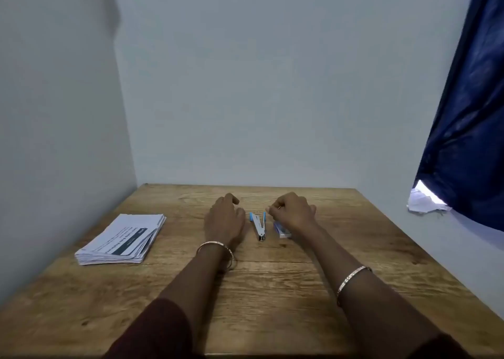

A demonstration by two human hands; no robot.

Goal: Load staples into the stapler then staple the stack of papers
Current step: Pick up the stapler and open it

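A small blue-and-silver stapler (259, 225) lies swung apart in a V on the wooden table (272, 290), its hinge end toward me. My left hand (225, 221) rests palm down just left of it, fingers loosely curled, holding nothing. My right hand (293, 212) hovers just right of the stapler's blue tip, thumb and forefinger pinched together; whether a staple strip is between them is too small to tell. A small staple box (282, 231) lies partly under my right wrist. The stack of printed papers (122, 238) sits at the left of the table.
Grey walls close in the table at the back and left. A dark blue curtain (469, 107) hangs at the right, with crumpled white paper (425, 202) below it. Bangles circle both wrists.
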